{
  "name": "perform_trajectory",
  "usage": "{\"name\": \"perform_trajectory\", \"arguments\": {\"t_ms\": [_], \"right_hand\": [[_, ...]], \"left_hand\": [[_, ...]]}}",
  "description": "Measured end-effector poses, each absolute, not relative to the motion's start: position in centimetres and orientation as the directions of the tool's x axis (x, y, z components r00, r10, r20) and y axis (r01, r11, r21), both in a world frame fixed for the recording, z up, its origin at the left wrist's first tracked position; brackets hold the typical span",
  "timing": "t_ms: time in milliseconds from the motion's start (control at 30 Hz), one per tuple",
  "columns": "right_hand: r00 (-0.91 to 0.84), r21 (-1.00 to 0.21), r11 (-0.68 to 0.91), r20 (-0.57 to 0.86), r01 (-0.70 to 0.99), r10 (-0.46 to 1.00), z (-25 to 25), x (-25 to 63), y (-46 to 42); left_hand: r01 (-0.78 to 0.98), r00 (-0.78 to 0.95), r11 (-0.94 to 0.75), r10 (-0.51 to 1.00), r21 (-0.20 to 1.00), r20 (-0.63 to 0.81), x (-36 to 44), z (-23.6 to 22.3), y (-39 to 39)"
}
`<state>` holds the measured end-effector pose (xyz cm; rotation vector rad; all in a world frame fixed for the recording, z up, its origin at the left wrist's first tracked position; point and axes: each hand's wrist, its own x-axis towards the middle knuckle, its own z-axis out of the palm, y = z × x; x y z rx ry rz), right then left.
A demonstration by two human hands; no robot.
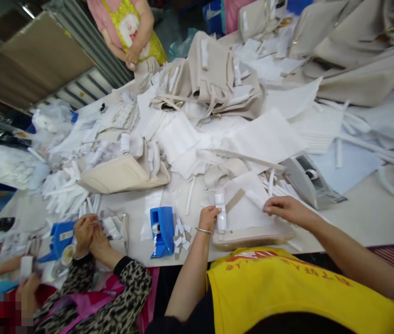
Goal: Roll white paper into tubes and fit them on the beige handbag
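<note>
Hands at work over a cluttered surface (364, 218): the person in the yellow top leans over a cream bag (252, 237) lying flat at the near edge. Left hand (208, 217), a thin bangle on its wrist, has its grip clenched around a white paper-wrapped strip (221, 212) standing upright from the bag. Right hand (283, 208) rests on a white paper sheet (243, 204) spread across the bag, fingers pinching the sheet's right-hand edge; a tan strip of tape shows on the paper between the two hands.

Just left of the bag stands a blue tape dispenser (162, 231), with small cut pieces of white tape scattered beside it. A grey tape dispenser (310, 181) sits to the right, behind the right hand. Farther back, another cream bag (123, 172) lies on its side among loose white paper strips and sheets, and more beige bags are heaped at the far end.

At lower left, a co-worker in a leopard-print sleeve (127, 283) has both hands together over a small wrapped item; what they grip cannot be made out. Another person in a yellow apron (130, 23) stands at the far side.
</note>
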<state>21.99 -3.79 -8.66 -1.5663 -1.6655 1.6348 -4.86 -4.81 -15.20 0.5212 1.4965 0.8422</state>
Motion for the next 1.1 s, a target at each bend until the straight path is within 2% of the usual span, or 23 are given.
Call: {"name": "perform_trajectory", "arguments": {"t_ms": [67, 133, 367, 533, 700, 833, 967, 1100], "right_hand": [[-0.469, -0.885, -0.172, -0.384, 0.433, 0.795, -8.9, 16.0, -2.8], [-0.511, -0.881, -0.109, -0.364, 0.461, 0.779, -9.9, 12.0, -2.2], [-0.461, -0.729, 0.085, -0.333, 0.68, 0.823, -11.9, 9.0, -1.4], [-0.357, -0.577, 0.083, -0.38, 0.813, 0.854, -11.9, 8.3, -1.6], [-0.329, -0.527, 0.068, -0.419, 0.847, 0.847, -12.2, 8.0, -1.6], [-0.283, -0.403, 0.08, -0.473, 0.912, 0.835, -11.8, 7.9, -1.1], [-0.249, -0.291, 0.103, -0.527, 0.951, 0.812, -10.8, 7.4, -0.4], [-0.243, -0.274, 0.104, -0.545, 0.956, 0.802, -10.1, 7.0, -0.2]], "left_hand": [[-0.155, -0.126, 0.619, 0.76, 0.77, -0.637, -5.0, -15.5, -5.1], [-0.119, -0.108, 0.608, 0.778, 0.785, -0.619, -5.1, -15.6, -5.3], [0.06, -0.072, 0.548, 0.836, 0.835, -0.544, -5.5, -16.1, -5.2], [0.131, -0.075, 0.526, 0.85, 0.84, -0.521, -5.6, -16.6, -5.1], [0.17, -0.012, 0.498, 0.864, 0.851, -0.503, -5.8, -16.8, -5.1], [0.196, 0.027, 0.477, 0.871, 0.857, -0.491, -5.8, -16.9, -4.9], [0.173, 0.033, 0.465, 0.878, 0.868, -0.477, -5.7, -16.9, -4.7], [0.12, 0.029, 0.472, 0.877, 0.873, -0.479, -5.8, -17.2, -4.8]]}}
